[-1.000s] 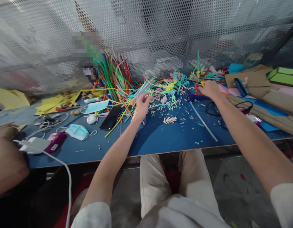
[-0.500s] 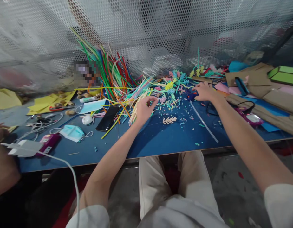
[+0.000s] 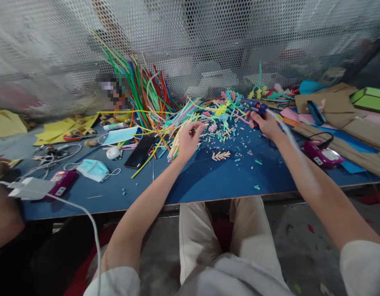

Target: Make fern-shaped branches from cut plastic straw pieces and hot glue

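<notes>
My right hand (image 3: 265, 123) is wrapped round the handle of a blue glue gun (image 3: 253, 105), lifted over the table with its nozzle to the left. A long translucent glue stick (image 3: 290, 135) trails from the gun's back, blurred, across my right forearm. My left hand (image 3: 191, 137) is closed in a pinch above a bundle of cut pale stems (image 3: 174, 146); what its fingertips hold is too small to make out. Between the hands, nearer me, a cream leaf-shaped piece (image 3: 221, 156) lies flat on the blue table (image 3: 205, 185).
Behind my hands lie colourful pipe-cleaner flowers (image 3: 222, 111) and scattered clippings. Tall pipe cleaners (image 3: 143, 90) lean by the mesh screen. A phone (image 3: 140, 152), masks and a white cable (image 3: 88, 213) are left; cardboard (image 3: 325, 102) and a purple power box (image 3: 322, 155) are right. Another person's arm (image 3: 6, 209) is far left.
My right hand has taken hold of the glue gun and raised it from the table; the glue stick has swung up and right with it. My left hand has barely moved.
</notes>
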The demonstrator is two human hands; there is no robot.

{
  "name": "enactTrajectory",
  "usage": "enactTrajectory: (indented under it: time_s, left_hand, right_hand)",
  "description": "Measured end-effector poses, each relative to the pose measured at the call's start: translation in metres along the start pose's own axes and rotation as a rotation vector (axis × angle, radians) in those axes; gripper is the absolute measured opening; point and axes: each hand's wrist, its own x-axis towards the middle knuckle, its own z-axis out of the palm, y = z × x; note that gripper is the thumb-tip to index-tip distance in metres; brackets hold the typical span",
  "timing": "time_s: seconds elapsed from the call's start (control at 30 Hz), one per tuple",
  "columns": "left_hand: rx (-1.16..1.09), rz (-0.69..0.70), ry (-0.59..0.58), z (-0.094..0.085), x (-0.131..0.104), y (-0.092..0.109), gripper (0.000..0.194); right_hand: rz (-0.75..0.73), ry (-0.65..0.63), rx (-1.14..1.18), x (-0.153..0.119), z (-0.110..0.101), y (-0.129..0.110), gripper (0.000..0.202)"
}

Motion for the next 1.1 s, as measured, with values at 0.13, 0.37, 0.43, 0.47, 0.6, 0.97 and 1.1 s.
enactTrajectory:
  time_s: [0.13, 0.37, 0.43, 0.47, 0.6, 0.97, 1.1]
  left_hand:
    - [-0.183, -0.067, 0.023, 0.007, -0.002, 0.001, 0.048]
    - [-0.186, -0.13, 0.027, 0.016, -0.006, -0.006, 0.056]
    - [-0.191, -0.137, 0.016, 0.017, -0.007, -0.006, 0.056]
    - [-0.194, -0.14, 0.013, 0.017, -0.008, -0.006, 0.056]
    - [-0.201, -0.153, -0.016, 0.018, -0.009, -0.008, 0.053]
    - [-0.184, -0.157, -0.056, 0.019, -0.012, -0.012, 0.048]
    - [-0.235, -0.166, -0.071, 0.019, -0.011, -0.009, 0.047]
  right_hand:
    - [0.003, -0.12, 0.49, -0.015, 0.02, -0.027, 0.082]
    - [0.037, -0.236, 0.541, -0.033, 0.041, -0.04, 0.083]
    - [-0.007, -0.238, 0.552, -0.035, 0.042, -0.041, 0.081]
    - [-0.017, -0.239, 0.554, -0.035, 0.042, -0.041, 0.081]
    - [-0.005, -0.248, 0.546, -0.037, 0.04, -0.046, 0.08]
    - [-0.051, -0.281, 0.545, -0.037, 0.039, -0.045, 0.076]
    - [-0.067, -0.274, 0.586, -0.036, 0.04, -0.045, 0.078]
